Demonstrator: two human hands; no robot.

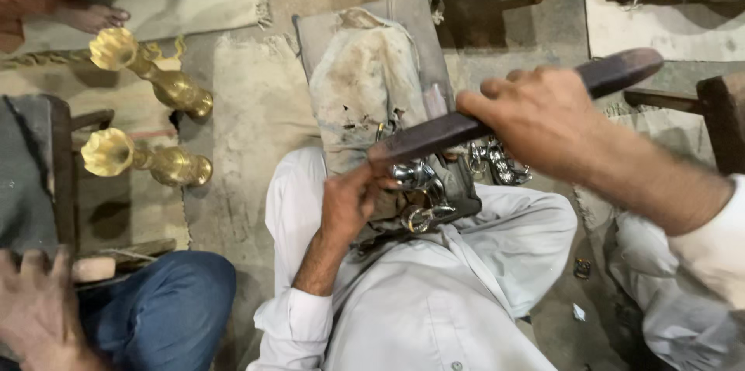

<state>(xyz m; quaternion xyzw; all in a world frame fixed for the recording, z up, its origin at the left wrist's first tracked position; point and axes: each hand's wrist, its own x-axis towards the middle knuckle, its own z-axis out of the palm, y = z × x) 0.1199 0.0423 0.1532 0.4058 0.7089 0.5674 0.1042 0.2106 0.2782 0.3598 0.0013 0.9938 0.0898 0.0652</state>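
My right hand (543,119) is closed round the long dark file (497,111); my left hand (349,200) pins the shiny metal piece (415,177) on the block (372,84), probably pinching it. I keep strokes flat, fingers clear.

The long bar (504,111) in the right hand (543,119) looks like dark, dull metal with a matt, worn face. Under the left hand (349,204), the small metal pieces (415,177) shine glossy and silvery. The pad (372,80) beyond them is rough, stained cloth. At far left, two brass vases (147,119) gleam golden. The floor (256,115) looks dusty and rough.
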